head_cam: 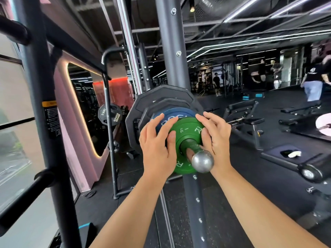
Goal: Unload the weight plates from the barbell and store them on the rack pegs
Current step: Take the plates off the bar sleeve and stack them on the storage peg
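Note:
A steel barbell sleeve (202, 161) points toward me in the middle of the view. On it sits a small green plate (186, 130), outermost. Behind it come a blue plate (176, 113) and larger black plates (157, 97). My left hand (157, 145) clasps the green plate's left edge, thumb on its face and fingertips reaching the blue plate. My right hand (215, 140) holds the green plate's right edge, fingers curled over the rim. The lower part of the green plate shows between my wrists.
A grey rack upright (174, 51) rises behind the plates. Black pegs (43, 178) stick out of the left upright (41, 108). A 10 kg black plate (109, 114) hangs on a peg by the mirror. Benches (249, 113) and people (313, 81) are at right.

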